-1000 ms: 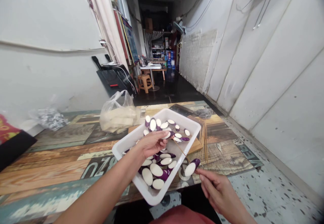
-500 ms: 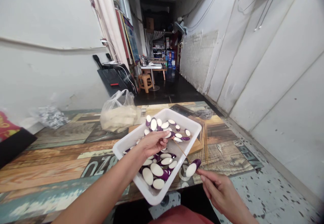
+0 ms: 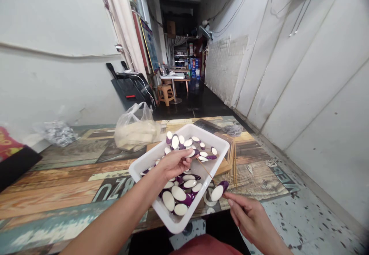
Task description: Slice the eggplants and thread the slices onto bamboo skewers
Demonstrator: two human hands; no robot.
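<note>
Over the white plastic tub point(image 3: 137, 169), my left hand point(image 3: 175, 163) is closed in a pinch on a slanted piece of eggplant point(image 3: 193, 153). Purple skin and a white cut face show on it. A thin wooden skewer point(image 3: 204, 166) slopes from that piece down across the tub's right wall toward my right hand point(image 3: 249, 214). Another eggplant piece point(image 3: 217, 193) is on the skewer just ahead of my right fingertips, which are closed around its lower end. Several cut eggplant pieces point(image 3: 178, 193) lie in the tub, some hidden beneath my left hand and forearm.
Loose skewers point(image 3: 234, 163) lie right of the tub, by a crumpled grey plastic bag point(image 3: 233, 129). A clear bag of pale pieces point(image 3: 137, 134) sits behind left on the wood-patterned table point(image 3: 72, 178). A stool point(image 3: 165, 94) stands farther back.
Both hands keep nearly the same place. The eggplant piece by my right hand has shifted very slightly left.
</note>
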